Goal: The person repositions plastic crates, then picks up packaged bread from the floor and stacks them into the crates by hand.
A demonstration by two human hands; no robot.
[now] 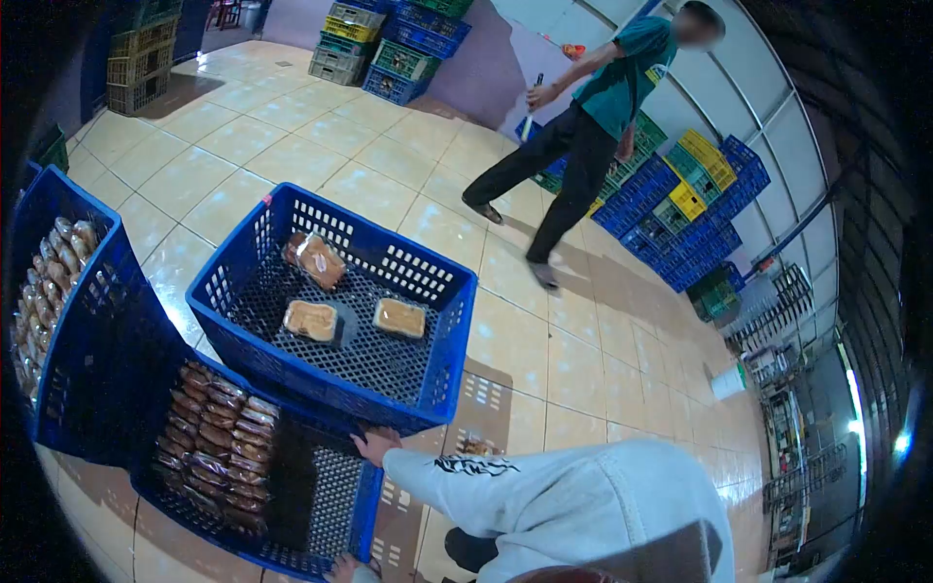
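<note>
My right hand [375,445] grips the end rim of a low blue crate [362,515], close under the corner of a larger blue crate. At the bottom edge, my left hand [345,567], partly cut off, holds the same rim farther down. Rows of wrapped brown rolls [219,442] fill part of the low crate, and its end nearer my hands shows bare mesh. The larger blue crate [326,374] overlaps it from behind and holds two wrapped bread packs [311,320] [399,318] and a reddish-brown bag [315,260].
Another blue crate [83,340] with wrapped rolls stands at the left. A person [622,73] in a green shirt walks across the tiled floor [564,360]. Crate stacks [671,214] [418,44] line the walls, and a white bucket [728,381] stands right.
</note>
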